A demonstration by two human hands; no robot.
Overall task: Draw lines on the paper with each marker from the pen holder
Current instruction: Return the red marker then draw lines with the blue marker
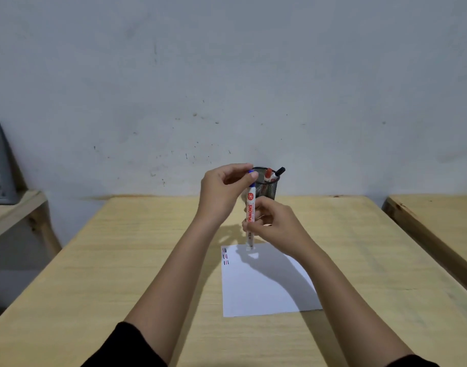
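Hands meet above the middle of a pale wooden table (pixel 100 260), both closed on one marker (pixel 250 215) that stands nearly upright between them. The left hand (pixel 221 192) pinches the blue top end of the marker between thumb and fingertips, its other fingers curled in; whether that blue part is a cap seated on the barrel or partly off cannot be told. The right hand (pixel 273 225) is wrapped around the white barrel lower down, with red lettering showing along the barrel just above its fingers. The lower end of the marker hangs just above the far edge of a white sheet of paper (pixel 261 290), and whether it touches the sheet cannot be told. The paper lies flat on the table, right of centre, with a shadow from the hands falling across its far half. Near its far left corner sit three short rows of small dashes (pixel 225 256), dark, red and blue. Behind the hands, close to the far edge of the table by the wall, stands a black mesh pen holder (pixel 267 188), partly hidden by the left hand. Two more markers lean in it toward the right: one with a red cap (pixel 268 174) and one with a black cap (pixel 279 171). Dark sleeves cover both arms at the lower border of the view. A second wooden table (pixel 439 215) stands off the right edge, apart from the first.
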